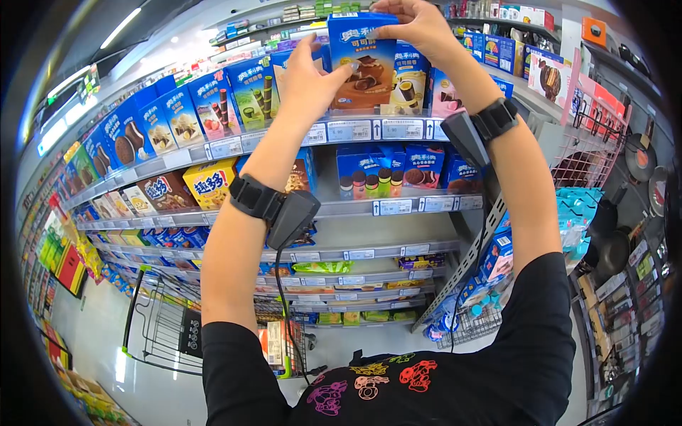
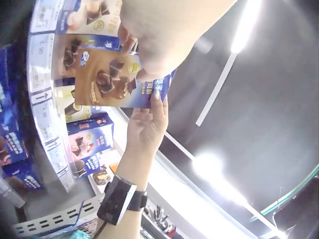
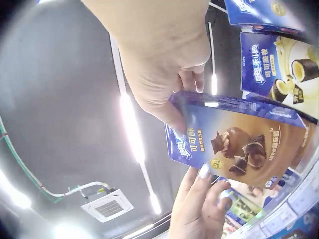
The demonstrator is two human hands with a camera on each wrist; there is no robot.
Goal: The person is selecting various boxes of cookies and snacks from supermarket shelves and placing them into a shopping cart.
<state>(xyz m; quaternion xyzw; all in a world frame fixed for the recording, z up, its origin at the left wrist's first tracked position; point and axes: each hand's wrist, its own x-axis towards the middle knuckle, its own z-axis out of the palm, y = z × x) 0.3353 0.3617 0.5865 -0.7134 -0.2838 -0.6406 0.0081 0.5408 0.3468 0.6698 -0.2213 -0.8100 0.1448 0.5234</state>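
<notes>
A blue and brown biscuit box [image 1: 364, 74] [image 2: 107, 79] [image 3: 239, 142] stands upright at the front of the top shelf, its top above the neighbouring boxes. My right hand [image 1: 412, 27] [image 2: 145, 127] [image 3: 162, 69] pinches its upper end, thumb on the front and the other fingers partly hidden behind. From the left side, my left hand [image 1: 310, 82] [image 2: 159, 37] [image 3: 197, 206] touches the box near its edge with the thumb, its other fingers spread apart beside it. A blue box with yellow rolls [image 1: 410, 78] [image 3: 284, 72] stands to the right.
Rows of blue boxes [image 1: 213, 103] line the top shelf on the left. Lower shelves hold more packs, such as a yellow box [image 1: 211, 184]. A shopping cart [image 1: 160, 326] stands at the lower left. A pink wire rack [image 1: 593, 135] is on the right.
</notes>
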